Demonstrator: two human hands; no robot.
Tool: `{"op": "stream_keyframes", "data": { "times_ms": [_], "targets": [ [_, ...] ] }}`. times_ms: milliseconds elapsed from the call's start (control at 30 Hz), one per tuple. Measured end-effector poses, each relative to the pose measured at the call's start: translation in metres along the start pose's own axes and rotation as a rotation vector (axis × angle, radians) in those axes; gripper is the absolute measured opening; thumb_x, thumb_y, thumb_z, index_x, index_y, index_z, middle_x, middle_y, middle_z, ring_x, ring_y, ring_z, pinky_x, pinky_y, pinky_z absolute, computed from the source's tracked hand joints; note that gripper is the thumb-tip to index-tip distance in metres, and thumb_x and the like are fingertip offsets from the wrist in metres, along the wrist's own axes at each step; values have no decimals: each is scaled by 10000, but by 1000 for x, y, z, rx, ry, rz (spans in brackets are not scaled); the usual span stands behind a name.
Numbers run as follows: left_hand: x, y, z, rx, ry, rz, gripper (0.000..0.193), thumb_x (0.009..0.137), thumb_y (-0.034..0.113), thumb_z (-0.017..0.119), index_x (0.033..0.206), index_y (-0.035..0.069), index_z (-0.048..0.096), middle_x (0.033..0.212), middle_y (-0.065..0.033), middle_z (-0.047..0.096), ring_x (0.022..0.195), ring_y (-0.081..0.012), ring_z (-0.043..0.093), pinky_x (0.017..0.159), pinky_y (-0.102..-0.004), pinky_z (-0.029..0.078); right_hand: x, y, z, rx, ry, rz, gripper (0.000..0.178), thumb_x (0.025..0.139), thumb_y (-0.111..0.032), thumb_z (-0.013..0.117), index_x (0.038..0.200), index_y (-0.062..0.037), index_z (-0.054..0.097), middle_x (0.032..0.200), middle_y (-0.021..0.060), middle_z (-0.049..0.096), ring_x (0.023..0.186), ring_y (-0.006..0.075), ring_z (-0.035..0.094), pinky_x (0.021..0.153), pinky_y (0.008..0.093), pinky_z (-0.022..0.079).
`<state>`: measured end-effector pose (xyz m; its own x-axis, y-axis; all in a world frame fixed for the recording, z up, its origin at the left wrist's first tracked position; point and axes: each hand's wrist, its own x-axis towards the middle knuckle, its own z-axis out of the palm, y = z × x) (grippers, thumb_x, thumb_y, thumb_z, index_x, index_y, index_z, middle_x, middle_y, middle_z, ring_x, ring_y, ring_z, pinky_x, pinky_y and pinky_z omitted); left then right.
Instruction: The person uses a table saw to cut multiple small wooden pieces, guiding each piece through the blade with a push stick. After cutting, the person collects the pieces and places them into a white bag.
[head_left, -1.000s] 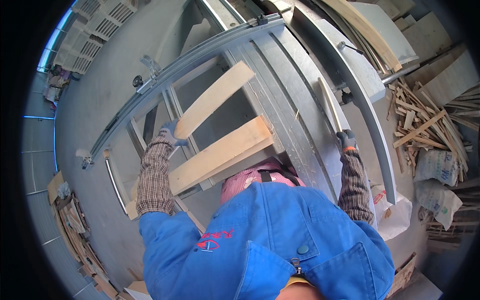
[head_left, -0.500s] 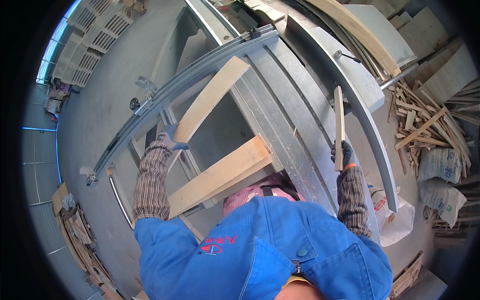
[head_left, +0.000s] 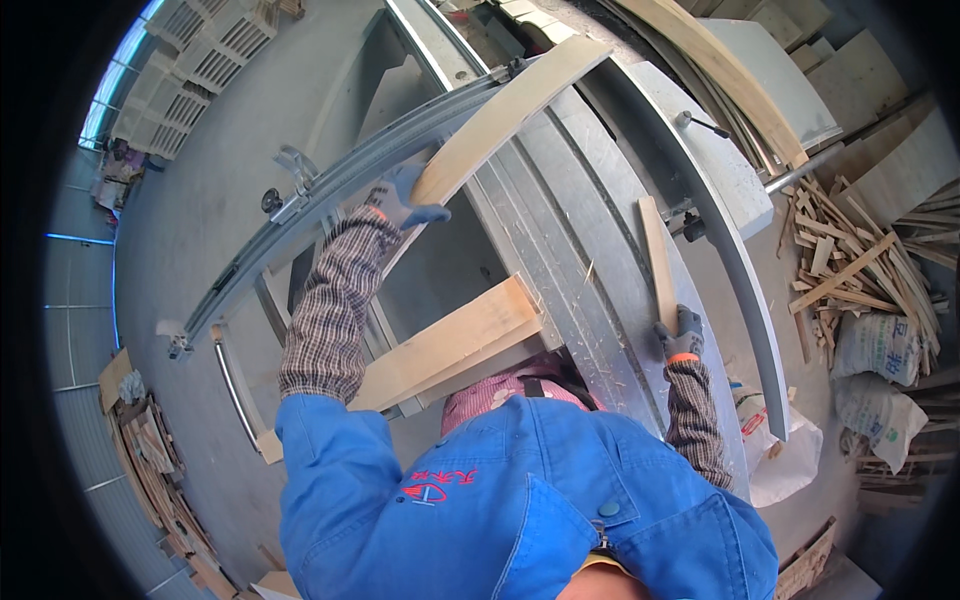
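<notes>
**Two boards in hand at the saw desk**

So here's the view, looking straight down over a blue work jacket and checked sleeves. The left hand (head_left: 400, 205), in a grey glove, has its grip closed around the edge of a long pale wooden board (head_left: 505, 115), which is lifted and angled up and away over the grey metal saw desk (head_left: 590, 230), its far end reaching toward the desk's far edge. The right hand (head_left: 680, 335), also gloved with an orange cuff, has its grip wrapped shut around the lower end of a narrow thin wooden strip (head_left: 657, 260), held roughly upright against the desk's right side.

Below the left arm, a thicker pale timber plank (head_left: 450, 345) lies on the frame near the person's body, touched by neither hand.

As for progress: my read is that a cut is already done, since the wide board and the thin strip are in separate hands and well apart, and there's sawdust scattered on the desk top. Both pieces are yet to be put down anywhere. A big heap of thin offcut sticks (head_left: 850, 250) sits on the floor to the right, next to some white sacks (head_left: 875, 385), so plenty has been trimmed here already, I'd guess.
</notes>
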<state>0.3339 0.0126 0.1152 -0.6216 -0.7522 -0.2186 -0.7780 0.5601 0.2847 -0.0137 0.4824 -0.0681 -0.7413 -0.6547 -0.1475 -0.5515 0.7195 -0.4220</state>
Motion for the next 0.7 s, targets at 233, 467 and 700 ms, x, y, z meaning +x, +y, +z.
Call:
{"op": "stream_keyframes", "data": {
  "times_ms": [233, 467, 700],
  "targets": [
    [48, 35, -61, -292, 86, 207, 957, 639, 555, 814, 1384, 18, 545, 1332, -234, 592, 1231, -335, 580, 1062, -412, 455, 7, -52, 4, 158, 195, -267, 587, 738, -279, 836, 1246, -77, 621, 1216, 201, 611, 1140, 385, 564, 993, 462, 457],
    [67, 80, -176, -478, 447, 294, 735, 678, 411, 840, 1262, 11, 644, 1120, -195, 708, 1041, -317, 676, 953, -386, 524, 21, -124, -16, 359, 234, -433, 534, 748, -253, 839, 1216, -86, 642, 1183, 181, 647, 1118, 377, 602, 965, 448, 487],
    [48, -2, -390, -341, 843, -158, 755, 762, 623, 722, 1279, 77, 650, 1086, -215, 685, 974, -322, 672, 910, -458, 513, 15, -143, -8, 514, 149, -498, 527, 774, -262, 829, 1228, -75, 640, 1212, 189, 634, 1139, 365, 596, 976, 438, 490]
  ]
}}
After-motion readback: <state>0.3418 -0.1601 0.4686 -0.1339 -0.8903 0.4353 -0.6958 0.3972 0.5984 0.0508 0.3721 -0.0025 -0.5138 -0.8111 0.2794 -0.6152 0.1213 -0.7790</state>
